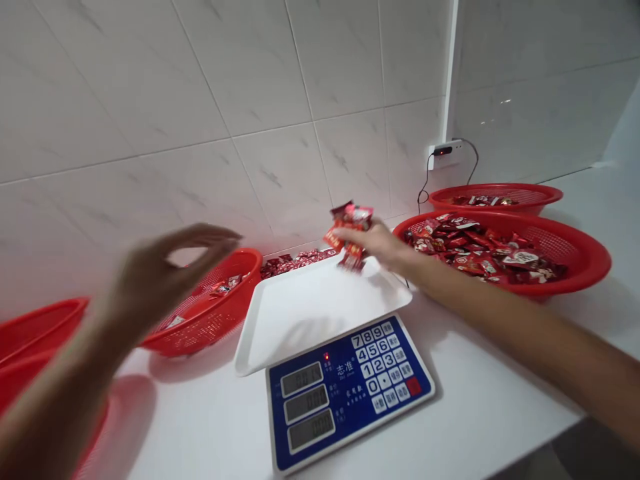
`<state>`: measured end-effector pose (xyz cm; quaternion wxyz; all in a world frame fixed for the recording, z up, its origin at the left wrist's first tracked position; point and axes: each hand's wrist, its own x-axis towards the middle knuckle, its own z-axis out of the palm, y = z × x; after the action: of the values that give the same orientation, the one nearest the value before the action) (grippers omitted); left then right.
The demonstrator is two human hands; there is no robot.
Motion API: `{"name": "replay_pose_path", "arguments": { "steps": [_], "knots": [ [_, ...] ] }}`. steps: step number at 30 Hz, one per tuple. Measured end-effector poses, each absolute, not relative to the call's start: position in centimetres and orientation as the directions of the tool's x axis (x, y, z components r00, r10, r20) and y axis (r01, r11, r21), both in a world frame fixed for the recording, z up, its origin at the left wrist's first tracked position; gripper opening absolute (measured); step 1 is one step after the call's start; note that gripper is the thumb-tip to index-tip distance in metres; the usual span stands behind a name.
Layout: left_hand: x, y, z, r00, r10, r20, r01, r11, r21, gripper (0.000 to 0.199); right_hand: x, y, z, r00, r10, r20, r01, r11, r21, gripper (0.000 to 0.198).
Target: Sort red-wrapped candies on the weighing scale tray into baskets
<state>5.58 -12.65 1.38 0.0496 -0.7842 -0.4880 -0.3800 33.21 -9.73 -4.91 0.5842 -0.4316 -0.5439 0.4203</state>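
Observation:
My right hand (380,241) is closed round a small bunch of wrapped candies (350,233) in red, shiny wrappers, above the back right of a white weighing tray (305,307). The tray sits on a blue and white digital scale (345,393) with a keypad and three display windows. Off to the left my left hand (160,273), smeared by motion, hangs over a red plastic basket (210,327) that has a few wrapped candies in it. Its thumb and fingers curve with a gap between them, and nothing shows in it.
A red basket (585,267) heaped with wrapped candies stands on the right, another red basket (545,195) behind it. More red baskets (45,320) are at the left edge. Candies (295,261) lie along the tiled wall behind the tray. A socket (445,155) with cables is on the wall.

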Motion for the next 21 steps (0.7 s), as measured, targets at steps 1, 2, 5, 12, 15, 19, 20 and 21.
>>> {"name": "replay_pose_path", "arguments": {
  "steps": [1, 2, 5, 12, 15, 19, 20, 21],
  "knots": [
    [6.9, -12.5, 1.2, 0.251, 0.732, 0.634, 0.776, -0.543, 0.320, 0.025, 32.0, -9.2, -5.8, 0.019, 0.978, 0.208, -0.033, 0.209, -0.977, 0.022],
    [8.2, -12.3, 0.9, 0.270, 0.732, 0.625, 0.738, -0.574, 0.354, 0.023, 31.2, -8.8, -6.4, -0.021, 0.987, 0.160, -0.018, 0.160, -0.987, 0.023],
    [11.0, -11.5, -0.4, 0.291, 0.725, 0.624, 0.625, -0.638, 0.450, 0.022, 30.2, -8.1, -7.1, -0.130, 0.985, 0.112, 0.026, 0.116, -0.993, 0.026],
    [10.4, -12.7, -0.6, 0.188, 0.734, 0.652, 0.638, -0.596, 0.487, 0.017, 31.7, -9.9, -4.8, -0.085, 0.930, 0.357, -0.010, 0.358, -0.934, 0.014],
    [9.9, -13.8, -0.2, 0.157, 0.725, 0.670, 0.659, -0.582, 0.476, 0.010, 32.8, -11.3, -3.7, -0.027, 0.865, 0.501, 0.024, 0.502, -0.865, 0.012],
    [9.8, -14.2, -0.2, 0.133, 0.707, 0.695, 0.664, -0.584, 0.467, 0.011, 34.4, -12.4, -2.9, -0.026, 0.803, 0.595, 0.066, 0.595, -0.801, 0.023],
    [9.8, -14.2, -0.3, 0.140, 0.708, 0.692, 0.673, -0.581, 0.458, 0.011, 34.6, -12.5, -2.9, -0.027, 0.796, 0.604, 0.073, 0.605, -0.793, 0.026],
    [9.9, -14.1, -0.4, 0.153, 0.711, 0.687, 0.675, -0.583, 0.452, 0.010, 34.7, -12.5, -2.9, -0.029, 0.794, 0.607, 0.079, 0.608, -0.790, 0.027]
  ]
}}
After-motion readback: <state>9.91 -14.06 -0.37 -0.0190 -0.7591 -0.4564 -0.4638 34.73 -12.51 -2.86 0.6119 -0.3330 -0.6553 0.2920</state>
